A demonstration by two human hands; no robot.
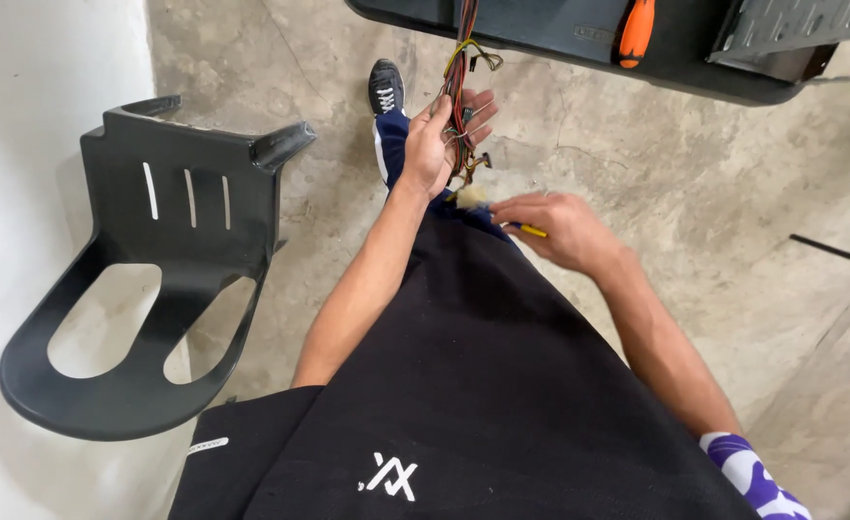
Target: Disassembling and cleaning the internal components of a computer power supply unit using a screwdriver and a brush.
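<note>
My left hand (441, 143) is raised in front of me and grips a bundle of coloured wires (460, 67) that hangs down from a dark case (550, 34) at the top of the view. My right hand (557, 226) is lower and to the right, fingers closed around a small brush with a yellow handle (531, 230); its pale bristles (471, 195) touch the lower end of the wire bundle. My leg in dark trousers and a dark sneaker (386, 87) lies beneath the hands.
A black plastic chair (155, 289) stands at the left beside a white wall. An orange-handled screwdriver (636, 31) rests on the dark case, next to a grey metal panel (791, 29). The floor is bare concrete (714, 193).
</note>
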